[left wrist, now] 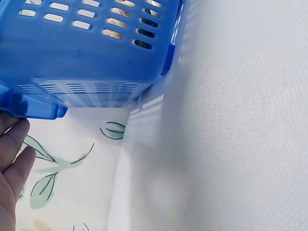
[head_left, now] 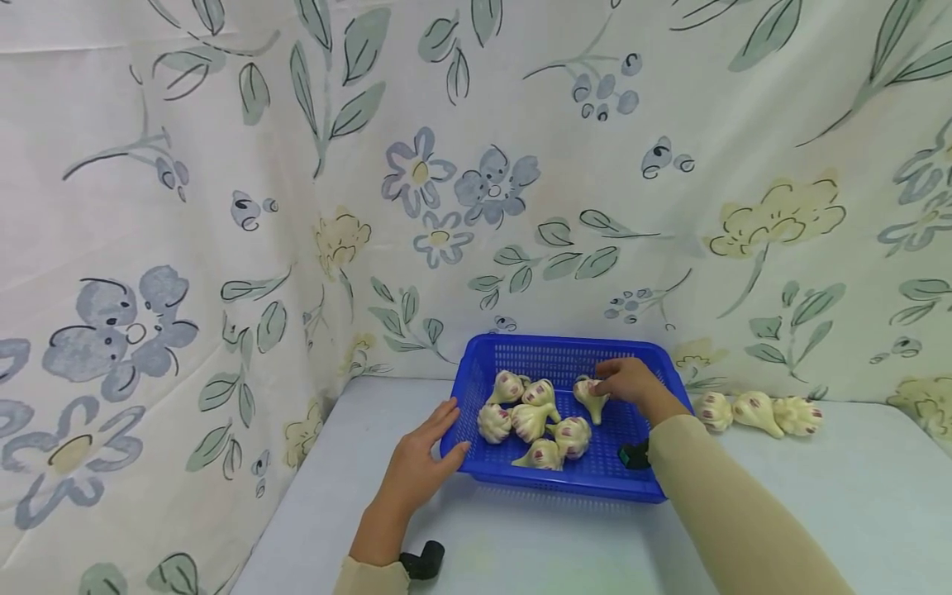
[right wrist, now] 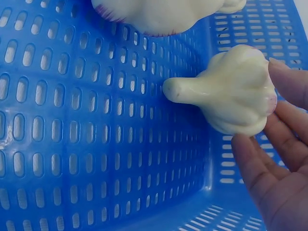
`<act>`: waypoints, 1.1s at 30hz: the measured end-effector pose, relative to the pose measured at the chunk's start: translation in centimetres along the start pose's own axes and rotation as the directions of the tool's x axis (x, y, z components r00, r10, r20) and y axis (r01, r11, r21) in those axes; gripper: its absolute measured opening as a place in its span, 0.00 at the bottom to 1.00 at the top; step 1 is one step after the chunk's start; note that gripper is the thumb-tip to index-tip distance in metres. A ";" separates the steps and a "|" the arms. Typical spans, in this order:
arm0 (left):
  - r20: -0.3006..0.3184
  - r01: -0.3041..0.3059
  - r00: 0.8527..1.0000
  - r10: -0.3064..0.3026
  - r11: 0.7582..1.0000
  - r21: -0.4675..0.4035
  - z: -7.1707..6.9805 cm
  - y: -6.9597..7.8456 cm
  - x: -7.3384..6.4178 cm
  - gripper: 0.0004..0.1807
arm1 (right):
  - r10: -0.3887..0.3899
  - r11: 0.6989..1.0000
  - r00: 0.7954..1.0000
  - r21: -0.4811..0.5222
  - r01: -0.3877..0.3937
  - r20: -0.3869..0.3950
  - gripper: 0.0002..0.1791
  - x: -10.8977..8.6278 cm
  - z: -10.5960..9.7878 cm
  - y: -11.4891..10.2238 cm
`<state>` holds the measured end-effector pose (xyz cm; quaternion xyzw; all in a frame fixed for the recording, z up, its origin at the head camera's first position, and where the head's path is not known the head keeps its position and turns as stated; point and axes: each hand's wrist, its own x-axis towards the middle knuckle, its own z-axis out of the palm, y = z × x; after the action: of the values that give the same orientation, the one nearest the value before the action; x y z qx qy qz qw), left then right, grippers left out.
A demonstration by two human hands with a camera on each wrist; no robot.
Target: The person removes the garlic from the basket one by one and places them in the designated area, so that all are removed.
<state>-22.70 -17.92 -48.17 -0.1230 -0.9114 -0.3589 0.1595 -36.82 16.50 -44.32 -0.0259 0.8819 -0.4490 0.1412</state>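
Observation:
A blue perforated plastic basket [head_left: 565, 487] stands on the white table with several pale garlic bulbs [head_left: 530, 421] in its left half. My right hand [head_left: 632, 388] reaches inside and pinches one garlic bulb [right wrist: 238, 91] between thumb and fingertips. In the right wrist view its stem points away from the hand, and another bulb [right wrist: 159, 14] shows at the top. My left hand [head_left: 420, 463] is at the basket's left rim, fingers extended. The left wrist view shows those fingers [left wrist: 14, 144] against the underside of the rim, with the outer basket wall [left wrist: 82, 60] above.
Three more garlic bulbs [head_left: 756, 411] lie in a row on the table, right of the basket. A floral curtain [head_left: 521, 273] hangs behind and to the left. The white table top [head_left: 535, 545] extends in front of the basket.

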 end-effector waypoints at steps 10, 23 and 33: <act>0.000 0.013 1.000 -0.013 1.000 -0.003 0.1 0.1 0.0 0.32 | 0.009 0.999 1.000 -0.039 -0.008 0.018 0.32 0.3 0.0 0.5; 0.008 0.019 1.000 -0.019 1.000 0.001 0.1 0.0 -0.2 0.32 | 0.056 0.997 0.997 -0.048 -0.054 0.054 0.36 1.0 0.1 1.3; 0.002 0.018 1.000 -0.018 1.000 0.009 0.0 0.2 -0.2 0.32 | 0.077 0.996 0.995 -0.046 -0.074 0.067 0.40 1.1 0.6 1.3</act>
<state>-22.45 -17.85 -48.11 -0.1145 -0.9143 -0.3560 0.1559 -37.64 16.60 -45.95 -0.0108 0.8865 -0.4228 0.1878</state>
